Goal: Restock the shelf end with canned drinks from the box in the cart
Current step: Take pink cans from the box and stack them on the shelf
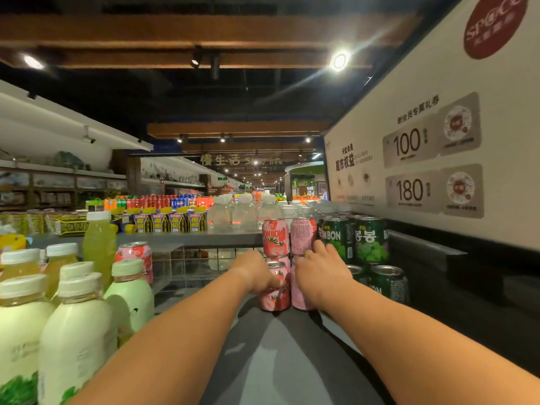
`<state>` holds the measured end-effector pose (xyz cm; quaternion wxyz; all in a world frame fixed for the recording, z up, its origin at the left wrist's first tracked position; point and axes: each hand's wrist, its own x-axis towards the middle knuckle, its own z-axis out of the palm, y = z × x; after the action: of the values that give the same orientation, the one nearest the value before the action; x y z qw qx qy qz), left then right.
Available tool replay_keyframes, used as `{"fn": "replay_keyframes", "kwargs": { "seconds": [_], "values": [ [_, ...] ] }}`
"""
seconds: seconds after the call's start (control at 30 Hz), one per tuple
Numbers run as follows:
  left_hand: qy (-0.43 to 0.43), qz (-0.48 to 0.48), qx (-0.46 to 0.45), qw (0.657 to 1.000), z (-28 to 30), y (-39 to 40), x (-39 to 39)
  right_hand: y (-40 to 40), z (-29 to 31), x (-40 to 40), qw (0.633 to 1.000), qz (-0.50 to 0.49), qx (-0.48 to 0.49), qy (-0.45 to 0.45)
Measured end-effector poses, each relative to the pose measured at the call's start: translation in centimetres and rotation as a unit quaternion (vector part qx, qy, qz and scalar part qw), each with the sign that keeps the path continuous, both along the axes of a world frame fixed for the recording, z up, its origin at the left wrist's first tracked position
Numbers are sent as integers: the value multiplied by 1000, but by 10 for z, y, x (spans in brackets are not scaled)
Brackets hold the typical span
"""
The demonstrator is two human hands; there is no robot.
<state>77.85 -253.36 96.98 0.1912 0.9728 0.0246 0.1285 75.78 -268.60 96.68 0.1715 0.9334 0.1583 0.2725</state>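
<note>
**Pink cans being set on the shelf end**

Left hand [257, 273] holds a front pink can [275, 287]; right hand [320, 273] wraps its neighbour [299, 293] beside the green cans [371, 241]. Both stand on the shelf [277, 361]. Next, judging by this: let go, return to the cart, unseen here

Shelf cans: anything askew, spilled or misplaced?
One pink can stands alone among the pale bottles on the left, away from the pink stack at both hands. Nothing looks spilled or dented.
</note>
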Motion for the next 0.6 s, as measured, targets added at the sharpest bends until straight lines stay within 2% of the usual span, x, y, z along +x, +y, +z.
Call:
{"fn": "replay_keyframes", "kwargs": {
  "seconds": [0.07, 0.27, 0.4, 0.6],
  "values": [
    [6, -8, -32, 999, -2, 2, 5, 0, 3, 3, 1000, -1, -18, 1],
    [4, -20, -13, 1000, -7, -1, 11, 1, 1, 11, 1000, 5, -23, -5],
    [-11, -10, -40, 999, -12, 1, 11, 0, -3, 15, 1000, -4, -21, -9],
    [12, -26, -35, 999, -25, 9, 12, 2, -5, 14, 1000, -11, -2, -6]
  ]
}}
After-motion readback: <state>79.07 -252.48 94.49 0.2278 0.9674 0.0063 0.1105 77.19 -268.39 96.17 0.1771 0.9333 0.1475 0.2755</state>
